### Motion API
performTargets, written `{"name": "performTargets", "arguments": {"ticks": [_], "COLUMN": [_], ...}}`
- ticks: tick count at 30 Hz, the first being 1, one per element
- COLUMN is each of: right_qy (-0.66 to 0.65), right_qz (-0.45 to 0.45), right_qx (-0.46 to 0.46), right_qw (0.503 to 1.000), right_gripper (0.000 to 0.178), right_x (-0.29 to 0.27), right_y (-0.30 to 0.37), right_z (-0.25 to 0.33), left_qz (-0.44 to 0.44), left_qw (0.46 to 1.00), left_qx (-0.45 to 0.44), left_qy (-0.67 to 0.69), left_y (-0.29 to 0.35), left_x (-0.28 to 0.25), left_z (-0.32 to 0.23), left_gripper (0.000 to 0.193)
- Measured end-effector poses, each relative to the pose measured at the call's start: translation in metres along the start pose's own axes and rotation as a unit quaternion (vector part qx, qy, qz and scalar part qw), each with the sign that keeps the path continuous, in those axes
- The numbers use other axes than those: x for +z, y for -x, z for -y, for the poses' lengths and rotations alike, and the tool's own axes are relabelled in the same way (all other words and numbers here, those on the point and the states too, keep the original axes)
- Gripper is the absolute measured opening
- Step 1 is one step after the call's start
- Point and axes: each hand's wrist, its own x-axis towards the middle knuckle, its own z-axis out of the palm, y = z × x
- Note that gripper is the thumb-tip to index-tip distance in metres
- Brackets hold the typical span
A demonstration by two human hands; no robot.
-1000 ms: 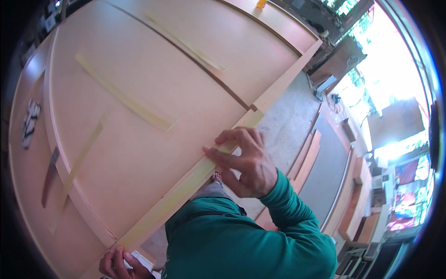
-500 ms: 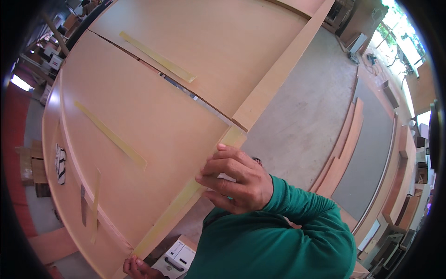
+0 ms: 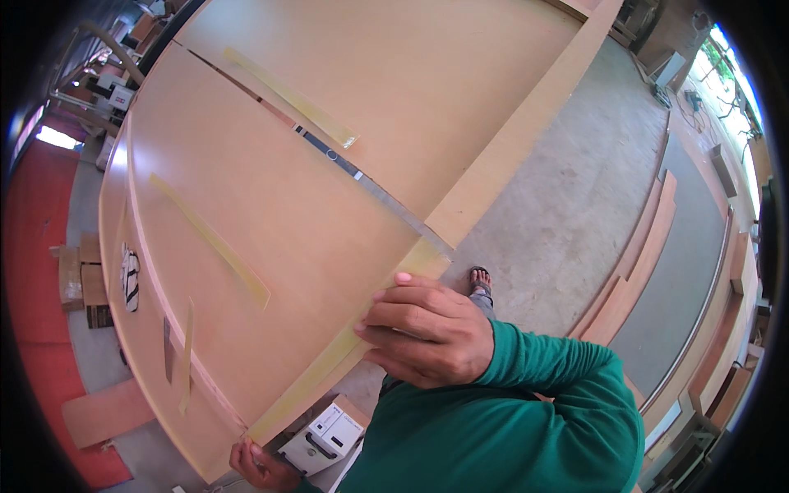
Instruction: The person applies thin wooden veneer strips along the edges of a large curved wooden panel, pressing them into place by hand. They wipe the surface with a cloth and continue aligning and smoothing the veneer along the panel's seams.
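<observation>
A long pale yellow strip (image 3: 316,371) lies along the near edge of a light wood panel (image 3: 271,197). My right hand (image 3: 429,333) is closed over the strip near its far end, fingers bent against the panel edge and the thumb side toward the gap. At the near left corner, my left hand (image 3: 261,467) pinches the strip's other end; part of this hand is hidden behind the edge. Three more yellow strips lie loose: one (image 3: 212,238) across this panel, one (image 3: 187,353) near the curved wooden rib (image 3: 164,308), and one (image 3: 292,97) on the farther panel.
A dark flat blade (image 3: 168,351) and a black-and-white bundle (image 3: 130,278) lie beyond the rib. A narrow gap (image 3: 329,154) separates the panels. A white machine (image 3: 325,435) stands below the near edge. Boards (image 3: 633,255) lie on the floor at right.
The whole view has shifted, so the panels sit farther right and lower. A sandalled foot now shows beside my right hand. Both hands stay at the same places on the strip.
</observation>
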Motion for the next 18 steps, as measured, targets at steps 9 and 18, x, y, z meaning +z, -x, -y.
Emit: {"name": "performTargets", "arguments": {"ticks": [9, 18], "right_qy": [0.083, 0.240], "right_qz": [0.043, 0.089], "right_qx": [0.020, -0.092], "right_qw": [0.995, 0.962], "right_gripper": [0.032, 0.028], "right_x": [0.018, 0.000], "right_y": [0.015, 0.021], "right_z": [0.010, 0.001], "left_qz": [0.053, 0.007], "left_qw": [0.998, 0.999], "left_qx": [-0.039, 0.029], "left_qy": [0.017, 0.038], "left_y": [0.029, 0.011], "left_x": [-0.017, -0.011], "left_z": [0.045, 0.040], "left_gripper": [0.023, 0.022]}}
